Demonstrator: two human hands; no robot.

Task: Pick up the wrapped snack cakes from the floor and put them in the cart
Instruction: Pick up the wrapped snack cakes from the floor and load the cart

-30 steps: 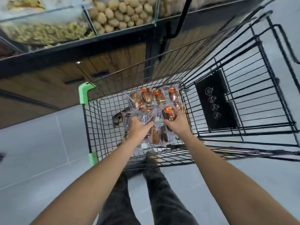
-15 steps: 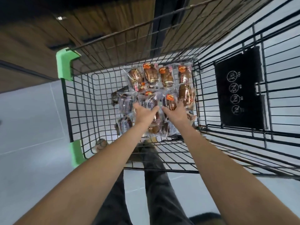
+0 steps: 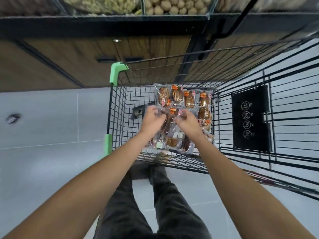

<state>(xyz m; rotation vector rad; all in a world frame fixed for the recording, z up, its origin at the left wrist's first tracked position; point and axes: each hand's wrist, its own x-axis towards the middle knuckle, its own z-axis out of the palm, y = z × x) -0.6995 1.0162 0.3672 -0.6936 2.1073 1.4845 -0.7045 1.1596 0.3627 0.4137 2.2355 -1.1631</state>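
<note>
Both hands reach down into the cart (image 3: 116, 73), just above the snack cakes (image 3: 189, 100) lying in rows on its wire bottom. The left hand (image 3: 151, 120) and right hand (image 3: 187, 124) have their fingers (image 3: 152, 110) curled and seem to pinch the clear ends of one wrapped cake (image 3: 173, 112) between them (blur makes the grip hard to read). The slick film could slip from so light a pinch, or a thin pack might slide through the wire gaps onto the floor (image 3: 43, 118).
</note>
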